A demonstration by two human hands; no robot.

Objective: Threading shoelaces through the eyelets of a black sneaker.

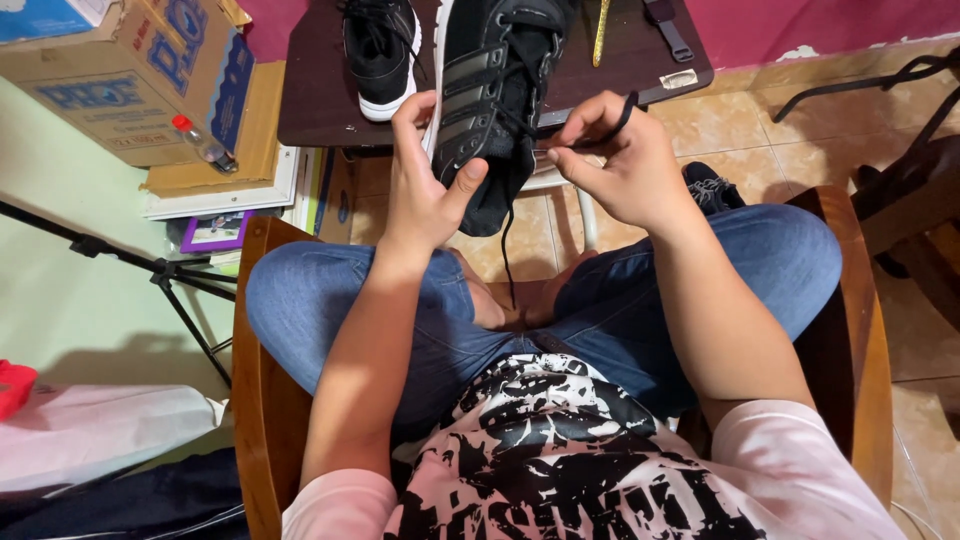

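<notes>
I sit on a wooden chair (262, 400) in blue jeans. My left hand (425, 180) grips a black sneaker (495, 90) with grey stripes by its side, thumb pressed on the heel end, holding it above my knees. My right hand (615, 160) pinches a black shoelace (612, 125) beside the sneaker; another end of the lace hangs down (505, 250) toward my lap. A second black sneaker (382, 55) with a white sole rests on the dark brown table (310, 100) ahead.
Cardboard boxes (110, 75) with a small plastic bottle (205, 145) stand at the left. A black tripod (165, 275) leans by a green wall. A yellow tape and a black strap (668, 25) lie on the table. Dark furniture (915, 190) sits right on the tiled floor.
</notes>
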